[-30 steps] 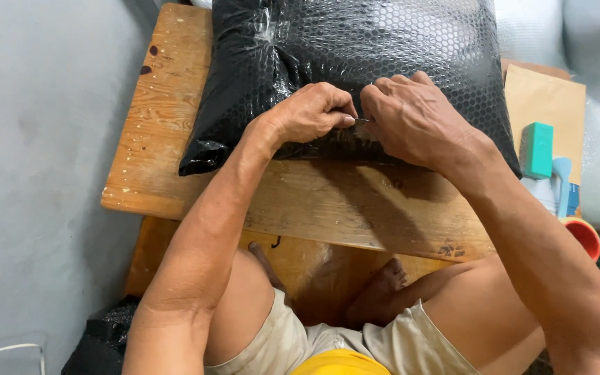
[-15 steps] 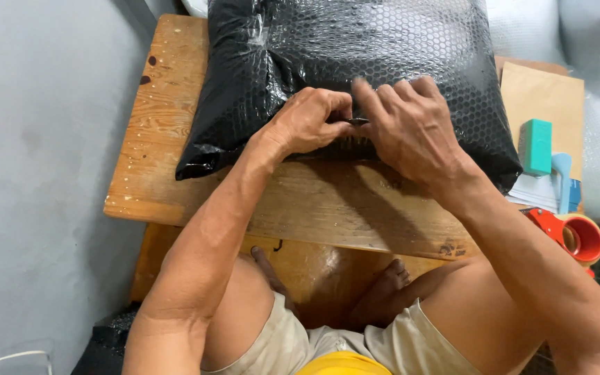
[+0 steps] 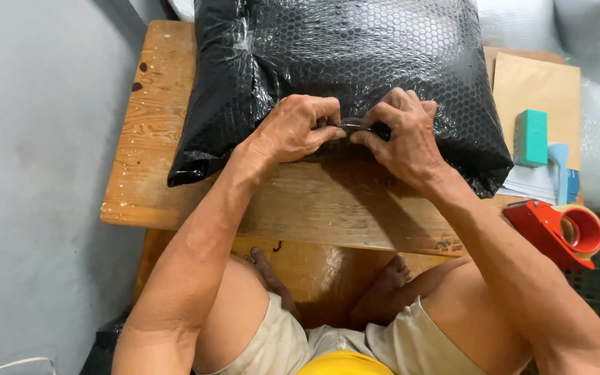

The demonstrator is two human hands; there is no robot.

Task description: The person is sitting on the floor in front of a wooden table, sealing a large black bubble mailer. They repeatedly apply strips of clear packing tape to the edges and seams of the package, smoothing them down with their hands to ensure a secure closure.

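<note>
Wooden bench (image 3: pixel 154 160) at 9 o'clock. Black bubble-wrapped package (image 3: pixel 355 62) lies on it, 12 o'clock. Left hand (image 3: pixel 296 128) pinched on package's near edge; right hand (image 3: pixel 401 135) clamped on same edge, fingertips nearly meeting. Teal block (image 3: pixel 530 137), red tape dispenser (image 3: pixel 557 232) at 3 o'clock.

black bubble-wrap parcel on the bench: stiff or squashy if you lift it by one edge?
Probably squashy: the black bubble-wrapped parcel bulges like a pillow, and its near edge puckers where the left hand and right hand pinch it. The glossy film looks slippery. Likely light for its size.
</note>
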